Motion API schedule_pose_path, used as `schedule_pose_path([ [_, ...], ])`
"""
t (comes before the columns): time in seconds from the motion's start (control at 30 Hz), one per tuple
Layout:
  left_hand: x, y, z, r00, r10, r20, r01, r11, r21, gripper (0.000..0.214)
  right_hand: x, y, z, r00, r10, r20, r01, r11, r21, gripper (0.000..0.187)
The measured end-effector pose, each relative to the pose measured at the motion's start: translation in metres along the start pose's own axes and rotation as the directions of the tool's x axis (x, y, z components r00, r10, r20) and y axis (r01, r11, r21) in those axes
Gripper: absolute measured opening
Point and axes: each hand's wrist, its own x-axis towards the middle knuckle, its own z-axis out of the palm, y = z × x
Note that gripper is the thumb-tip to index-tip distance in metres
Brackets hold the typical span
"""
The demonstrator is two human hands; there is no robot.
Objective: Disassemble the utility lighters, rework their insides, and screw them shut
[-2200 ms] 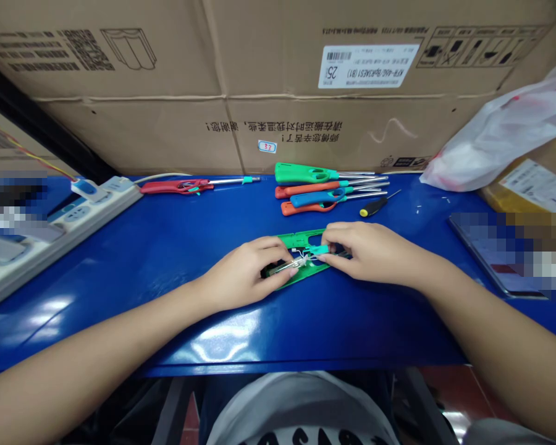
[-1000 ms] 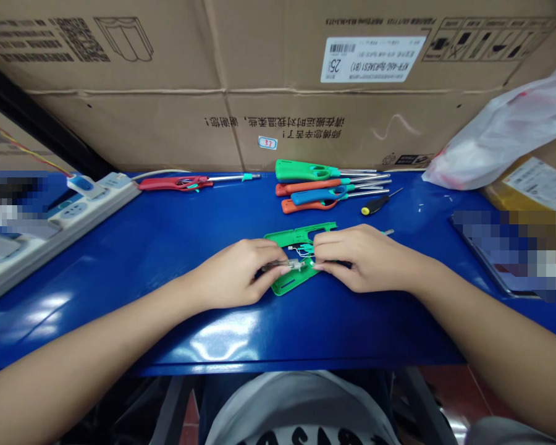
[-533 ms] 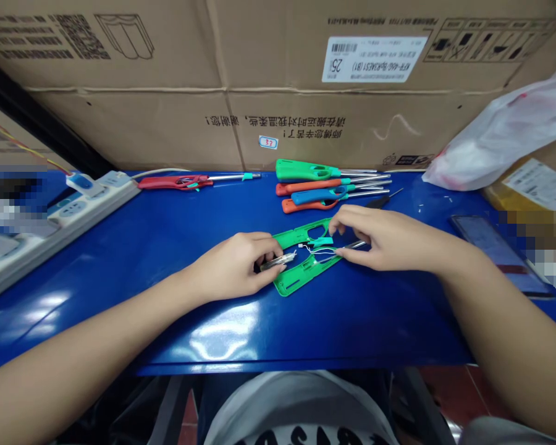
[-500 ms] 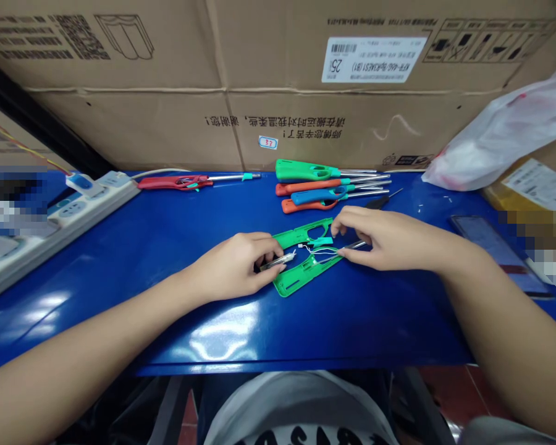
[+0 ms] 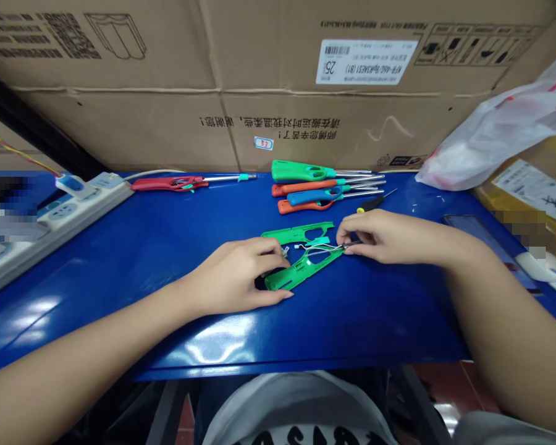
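Observation:
A green lighter lies taken apart on the blue table. Its near shell half [image 5: 301,270] is open side up, between the thumb and fingers of my left hand [image 5: 245,272]. A small clear and metal part [image 5: 285,251] peeks out beside those fingers, mostly hidden. Next to it rests the far green shell half [image 5: 293,235]. My right hand [image 5: 375,238] pinches the metal tube [image 5: 351,244] at the near half's narrow end. White wires [image 5: 322,245] and a teal trigger piece [image 5: 319,242] lie between the two halves.
Several assembled lighters [image 5: 306,196] lie at the back, with a red lighter [image 5: 167,183] to their left. A screwdriver [image 5: 373,203] sits beyond my right hand. A power strip [image 5: 65,213] is on the left; a phone [image 5: 484,247] and plastic bag [image 5: 495,136] are on the right.
My left hand has moved from holding up the clear and metal part to spanning the near shell half. My right fingers have closed in at the tube, and the screwdriver handle now shows.

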Motion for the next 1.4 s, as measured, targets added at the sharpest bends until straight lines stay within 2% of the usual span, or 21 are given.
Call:
schedule_pose_path([
  [0.23,0.0,0.0,-0.007,0.997,0.059,0.05,-0.06,0.998,0.015,0.03,0.001,0.0,0.001,0.996,-0.07,-0.058,0.068,0.997,-0.025,0.022],
  [0.4,0.0,0.001,-0.006,0.994,0.084,0.076,-0.084,0.996,-0.003,0.03,0.01,-0.014,0.012,0.971,-0.072,-0.227,0.056,0.996,-0.076,0.03],
  [0.57,0.0,0.0,-0.005,0.992,0.095,0.078,-0.096,0.995,0.004,0.029,0.015,-0.017,0.021,0.986,-0.057,-0.158,0.029,0.985,-0.17,0.019],
  [0.67,0.0,0.0,-0.005,0.992,0.097,0.086,-0.099,0.995,0.017,0.028,0.014,-0.018,0.02,0.983,-0.029,-0.179,-0.004,0.984,-0.181,0.026],
  [0.77,0.0,0.0,-0.006,0.992,0.099,0.081,-0.101,0.995,0.022,0.029,0.013,-0.019,0.018,0.989,-0.011,-0.147,-0.011,0.989,-0.146,0.033],
  [1.0,0.001,-0.001,-0.006,0.989,0.12,0.083,-0.123,0.992,0.024,0.028,0.009,-0.014,0.014,0.997,-0.018,-0.08,0.009,0.994,-0.113,0.012],
  [1.17,0.0,-0.001,-0.006,0.988,0.134,0.08,-0.136,0.991,0.016,0.029,0.011,-0.013,0.016,0.993,0.009,-0.115,-0.02,0.995,-0.094,0.019],
  [1.3,0.0,-0.001,-0.007,0.987,0.137,0.078,-0.139,0.99,0.019,0.029,0.013,-0.01,0.017,0.995,-0.018,-0.097,0.01,0.997,-0.081,0.019],
  [1.4,0.001,-0.001,-0.007,0.988,0.14,0.072,-0.141,0.99,0.018,0.028,0.015,-0.012,0.018,0.984,0.029,-0.174,-0.042,0.997,-0.07,0.025],
])
